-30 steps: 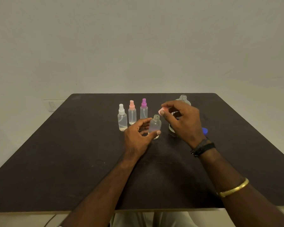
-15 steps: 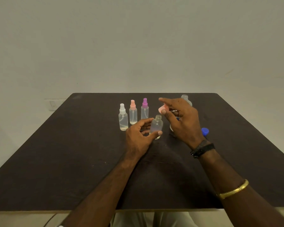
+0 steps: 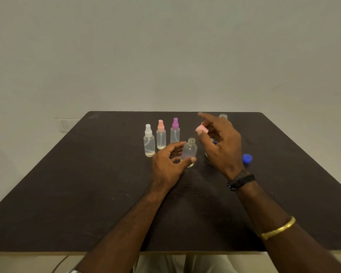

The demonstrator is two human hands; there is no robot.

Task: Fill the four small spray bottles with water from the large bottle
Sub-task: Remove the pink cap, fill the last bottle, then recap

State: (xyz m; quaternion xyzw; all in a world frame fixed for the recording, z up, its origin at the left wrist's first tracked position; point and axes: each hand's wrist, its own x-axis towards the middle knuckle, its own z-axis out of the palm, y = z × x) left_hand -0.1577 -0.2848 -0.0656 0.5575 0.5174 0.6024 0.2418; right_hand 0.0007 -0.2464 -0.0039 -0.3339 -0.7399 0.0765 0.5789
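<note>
Nearest us, our left hand [image 3: 165, 164] curls round the uncapped small bottle [image 3: 189, 152], upright on the table [image 3: 87, 194]. Just beyond, our right hand [image 3: 220, 146] pinches a pink spray cap [image 3: 202, 129]. Farther back stand 3 capped spray bottles [image 3: 161, 134] and the large bottle [image 3: 222, 116].

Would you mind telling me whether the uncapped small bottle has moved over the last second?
No. The uncapped small bottle stands where it did, near the purple-capped bottle, with the left hand holding it.
</note>
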